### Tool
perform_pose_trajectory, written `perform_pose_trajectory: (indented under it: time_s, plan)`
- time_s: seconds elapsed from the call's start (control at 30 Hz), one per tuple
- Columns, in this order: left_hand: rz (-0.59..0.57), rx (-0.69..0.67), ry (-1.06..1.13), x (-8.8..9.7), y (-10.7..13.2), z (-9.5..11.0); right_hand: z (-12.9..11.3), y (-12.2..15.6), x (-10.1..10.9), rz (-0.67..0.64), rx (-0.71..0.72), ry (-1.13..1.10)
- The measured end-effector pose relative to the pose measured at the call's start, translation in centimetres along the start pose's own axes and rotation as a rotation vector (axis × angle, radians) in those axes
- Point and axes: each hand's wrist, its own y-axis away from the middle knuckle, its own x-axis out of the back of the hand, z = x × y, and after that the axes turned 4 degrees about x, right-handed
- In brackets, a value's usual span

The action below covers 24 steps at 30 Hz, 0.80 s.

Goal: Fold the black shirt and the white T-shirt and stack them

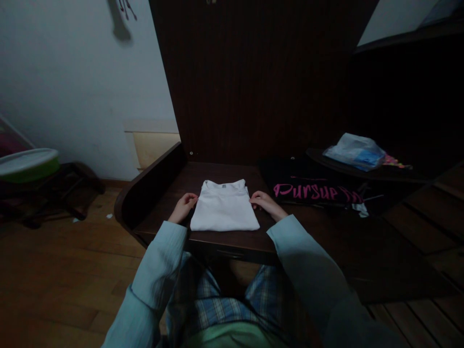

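A white T-shirt (225,209) lies folded into a neat, flat block on the dark wooden desk (159,223), its round neckline at the far side. At its left edge, my left hand (183,207) is closed, with thumb and fingertips pinching the fabric. Opposite it, my right hand (267,203) pinches the right edge of the shirt in the same way. The fingertips are partly hidden against the cloth, and both wrists rest low near the front of the desk.
To the right lies a black bag or cloth (311,186) with pink lettering. Beyond it, a plastic packet (357,151) sits on a curved shelf (326,162). A raised side panel (148,181) bounds the desk's left. A green-rimmed round container (31,164) stands far left.
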Motion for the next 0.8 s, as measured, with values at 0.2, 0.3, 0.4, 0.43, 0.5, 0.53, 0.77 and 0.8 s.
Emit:
perform_pose_trajectory:
  time_s: [0.2, 0.3, 0.4, 0.43, 0.5, 0.53, 0.77, 0.8]
  plan:
    - [-0.097, 0.033, 0.109, -0.02, 0.66, 0.10, -0.02, 0.20, 0.47, -0.061, -0.012, -0.070]
    - [-0.108, 0.031, 0.124, -0.07, 0.70, 0.15, -0.10, 0.28, 0.52, -0.084, 0.001, -0.077]
    - [-0.119, 0.015, 0.119, -0.07, 0.79, 0.23, -0.29, 0.39, 0.50, -0.088, 0.015, -0.073]
    - [-0.124, 0.008, 0.118, -0.07, 0.82, 0.24, -0.36, 0.42, 0.48, -0.085, 0.018, -0.076]
    - [-0.127, -0.007, 0.118, -0.07, 0.85, 0.22, -0.48, 0.47, 0.40, -0.078, 0.020, -0.090]
    - [-0.123, -0.017, 0.119, -0.07, 0.84, 0.19, -0.52, 0.49, 0.37, -0.077, 0.020, -0.100]
    - [-0.050, -0.095, 0.114, -0.01, 0.51, -0.16, -0.61, 0.55, 0.55, -0.061, 0.055, -0.163]
    - [-0.035, -0.107, 0.109, 0.05, 0.48, -0.23, -0.60, 0.56, 0.64, -0.059, 0.057, -0.166]
